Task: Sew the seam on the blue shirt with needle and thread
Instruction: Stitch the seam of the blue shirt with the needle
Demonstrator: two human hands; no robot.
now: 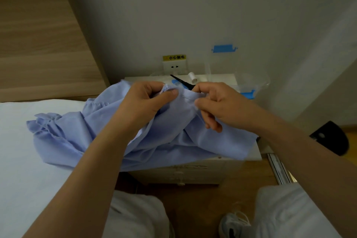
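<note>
Your left hand pinches a bunched fold of the blue shirt, thumb on top, so the seam stands raised and taut for the needle. Your right hand, just beside it, has its fingers curled and pinches what looks like the needle's end. The rest of the shirt drapes below both hands, over the surface and onto the bed. Count it up: one shirt, one needle, one pair of scissors and one white spool. The scissors and spool sit just beyond your hands, within reach.
</note>
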